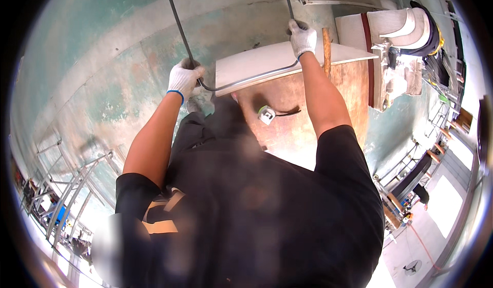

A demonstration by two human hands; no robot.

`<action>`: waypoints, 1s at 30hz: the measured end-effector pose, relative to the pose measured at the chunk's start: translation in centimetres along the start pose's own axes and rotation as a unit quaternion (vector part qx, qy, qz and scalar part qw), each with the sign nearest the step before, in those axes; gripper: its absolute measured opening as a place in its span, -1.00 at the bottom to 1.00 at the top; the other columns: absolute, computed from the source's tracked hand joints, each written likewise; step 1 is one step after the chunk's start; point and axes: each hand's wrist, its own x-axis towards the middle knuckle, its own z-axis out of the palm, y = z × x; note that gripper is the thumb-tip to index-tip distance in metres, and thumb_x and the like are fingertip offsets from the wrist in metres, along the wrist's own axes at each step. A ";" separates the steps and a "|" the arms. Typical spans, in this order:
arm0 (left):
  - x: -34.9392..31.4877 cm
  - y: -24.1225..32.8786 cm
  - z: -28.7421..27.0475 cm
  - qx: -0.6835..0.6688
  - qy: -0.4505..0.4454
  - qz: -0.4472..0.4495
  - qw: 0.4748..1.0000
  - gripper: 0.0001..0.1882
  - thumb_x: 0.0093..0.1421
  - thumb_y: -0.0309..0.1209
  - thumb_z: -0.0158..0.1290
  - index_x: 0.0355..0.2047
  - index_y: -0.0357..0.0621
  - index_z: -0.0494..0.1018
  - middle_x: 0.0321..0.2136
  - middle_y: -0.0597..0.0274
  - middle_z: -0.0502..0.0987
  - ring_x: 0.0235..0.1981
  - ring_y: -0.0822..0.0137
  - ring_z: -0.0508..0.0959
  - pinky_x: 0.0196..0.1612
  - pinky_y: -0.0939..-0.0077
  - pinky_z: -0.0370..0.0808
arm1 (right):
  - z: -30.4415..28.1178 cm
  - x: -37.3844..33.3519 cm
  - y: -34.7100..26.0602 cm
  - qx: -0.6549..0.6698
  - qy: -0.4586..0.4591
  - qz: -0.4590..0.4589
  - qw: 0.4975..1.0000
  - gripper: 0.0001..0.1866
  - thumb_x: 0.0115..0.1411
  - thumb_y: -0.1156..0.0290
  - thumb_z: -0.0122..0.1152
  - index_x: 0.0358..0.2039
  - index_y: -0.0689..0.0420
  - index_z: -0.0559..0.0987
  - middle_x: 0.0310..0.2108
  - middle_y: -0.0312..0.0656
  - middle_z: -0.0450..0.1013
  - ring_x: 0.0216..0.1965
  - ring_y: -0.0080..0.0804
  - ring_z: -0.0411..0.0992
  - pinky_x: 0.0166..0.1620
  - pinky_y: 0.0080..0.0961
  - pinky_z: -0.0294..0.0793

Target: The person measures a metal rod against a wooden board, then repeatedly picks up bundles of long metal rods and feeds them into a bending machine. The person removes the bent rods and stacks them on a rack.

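Both my hands wear white work gloves and grip a dark metal tube [178,23] bent into a U. My left hand [185,78] is closed round its left leg, just above the bend. Higher up and farther off, my right hand [304,39] is closed on the right leg. The tube's cross part lies over the near edge of a white board [246,63], and its two legs run away past the top of the picture. Beneath the board is a brown wooden tabletop [308,126]. A small white and green tape measure [266,114] rests on that wood, below the tube.
A wooden stick [327,49] rises beside my right wrist. To the right are stacked pale cushioned pieces [354,31] and clear plastic wrap [398,77]. Metal frames [74,190] stand at lower left, more racks [411,170] at right. The floor [102,82] is worn green.
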 end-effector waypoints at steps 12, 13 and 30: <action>1.3 -2.3 2.5 0.046 0.027 -0.015 0.998 -0.81 0.25 -0.45 0.22 -0.15 -0.23 0.55 -0.37 0.25 0.61 -0.44 0.37 0.60 -0.35 0.42 0.57 | -1.4 0.6 2.3 0.027 -0.031 0.027 0.999 -0.73 0.33 0.34 0.37 -0.18 0.35 0.68 -0.44 -0.20 0.63 -0.45 -0.51 0.56 -0.31 -0.52 0.53; 1.2 -2.4 2.4 0.052 0.028 -0.020 0.998 -0.81 0.25 -0.45 0.22 -0.15 -0.23 0.55 -0.37 0.25 0.61 -0.44 0.37 0.61 -0.35 0.43 0.58 | -1.3 0.7 2.6 0.014 -0.037 0.024 0.999 -0.72 0.33 0.34 0.36 -0.18 0.35 0.68 -0.44 -0.20 0.63 -0.46 -0.51 0.56 -0.31 -0.52 0.53; 1.3 -3.0 2.5 0.089 0.026 -0.015 0.996 -0.80 0.24 -0.45 0.24 -0.16 -0.23 0.54 -0.40 0.22 0.61 -0.44 0.38 0.61 -0.37 0.45 0.60 | -2.3 0.0 1.9 0.103 -0.093 0.055 0.989 -0.75 0.36 0.35 0.35 -0.12 0.30 0.65 -0.44 -0.20 0.63 -0.49 -0.46 0.57 -0.43 -0.47 0.58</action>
